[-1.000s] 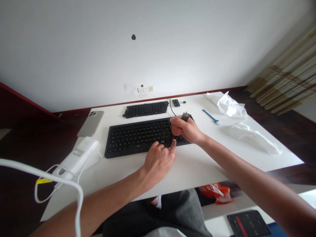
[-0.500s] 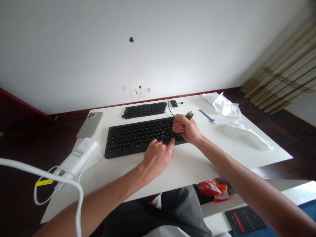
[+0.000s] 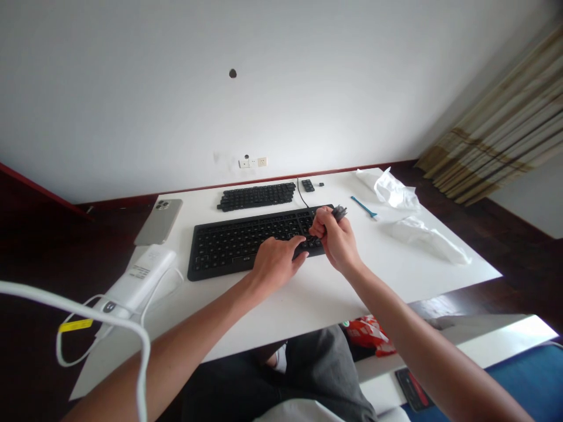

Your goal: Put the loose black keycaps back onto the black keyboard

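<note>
A black keyboard [image 3: 237, 243] lies on the white desk, its keycaps off over most of its visible face. Over its lower right part is my left hand [image 3: 277, 261], index finger and thumb stretched out and apart, holding nothing. Whether the index fingertip touches the keyboard I cannot tell. My right hand [image 3: 338, 237] is closed in a fist above the keyboard's right end. From its top sticks out a small dark brush-like tool [image 3: 339, 212] with thin tips; the rest of it is hidden in the fist.
Behind the keyboard lie a block of black keycaps [image 3: 257, 196], a smaller keycap group [image 3: 308, 186] and a single keycap [image 3: 321, 184]. A blue tool [image 3: 363, 207] and white plastic bags [image 3: 393, 189] are at right. At left are a phone [image 3: 159, 223] and a white cabled device [image 3: 141, 272].
My left index finger has moved up and left from the keyboard's front edge, with the thumb now spread. My right fist has turned slightly, still gripping the dark tool. The view has shifted a little.
</note>
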Motion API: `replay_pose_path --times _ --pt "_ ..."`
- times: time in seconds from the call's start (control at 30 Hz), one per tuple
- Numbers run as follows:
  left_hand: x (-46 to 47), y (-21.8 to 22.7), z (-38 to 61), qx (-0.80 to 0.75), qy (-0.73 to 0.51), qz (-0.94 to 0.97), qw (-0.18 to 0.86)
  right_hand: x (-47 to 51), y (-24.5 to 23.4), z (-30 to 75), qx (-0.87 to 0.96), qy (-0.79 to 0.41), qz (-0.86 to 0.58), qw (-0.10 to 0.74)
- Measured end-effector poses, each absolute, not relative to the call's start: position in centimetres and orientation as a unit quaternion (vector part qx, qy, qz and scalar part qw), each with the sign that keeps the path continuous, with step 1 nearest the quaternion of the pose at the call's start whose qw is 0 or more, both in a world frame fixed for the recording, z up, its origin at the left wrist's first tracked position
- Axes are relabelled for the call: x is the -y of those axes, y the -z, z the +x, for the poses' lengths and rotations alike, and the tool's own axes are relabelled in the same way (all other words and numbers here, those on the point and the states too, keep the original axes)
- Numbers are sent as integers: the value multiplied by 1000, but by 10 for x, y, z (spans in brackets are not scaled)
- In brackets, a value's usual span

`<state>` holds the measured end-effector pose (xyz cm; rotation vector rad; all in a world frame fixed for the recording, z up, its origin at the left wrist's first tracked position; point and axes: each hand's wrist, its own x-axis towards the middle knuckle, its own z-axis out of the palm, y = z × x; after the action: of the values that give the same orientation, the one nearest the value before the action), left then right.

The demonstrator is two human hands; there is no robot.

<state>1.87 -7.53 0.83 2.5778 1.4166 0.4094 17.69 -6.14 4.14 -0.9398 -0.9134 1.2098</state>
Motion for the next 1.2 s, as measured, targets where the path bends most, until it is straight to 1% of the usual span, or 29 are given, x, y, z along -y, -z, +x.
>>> replay_pose_path --times 0.17,0.27,0.33,0.47,0.53,0.6,0.67,0.77,0.87,0.93,1.03,1.13,1.2 --pt "70 -8 21 -482 -143 857 113 59 -39 178 330 -527 -421 660" --pt "66 -8 23 -497 -148 845 131 61 -37 180 383 -502 -439 640" --pt "65 -8 23 -499 -148 842 139 64 -39 182 475 -470 -461 584" --pt "64 -9 23 -497 -146 843 146 64 -54 195 665 -346 -515 417" --pt "65 -10 22 -494 -147 844 145 62 -63 207 731 -299 -512 337" --pt "65 -10 21 -493 -149 846 141 61 -71 218 781 -300 -484 258" --pt "65 -9 21 -492 -152 846 137 59 -76 227 804 -303 -465 214" --pt "65 -9 20 -488 -155 848 136 55 -80 235 827 -301 -436 187" --pt "65 -8 19 -482 -156 852 131 49 -80 238 870 -318 -348 145" --pt "65 -8 18 -480 -157 853 128 45 -77 238 879 -326 -321 131" --pt "65 -7 18 -481 -159 853 129 43 -68 237 854 -340 -368 137" --pt "65 -7 17 -480 -164 851 138 44 -59 235 813 -351 -436 160" --pt "64 -7 17 -480 -163 850 145 46 -55 233 798 -353 -452 181"
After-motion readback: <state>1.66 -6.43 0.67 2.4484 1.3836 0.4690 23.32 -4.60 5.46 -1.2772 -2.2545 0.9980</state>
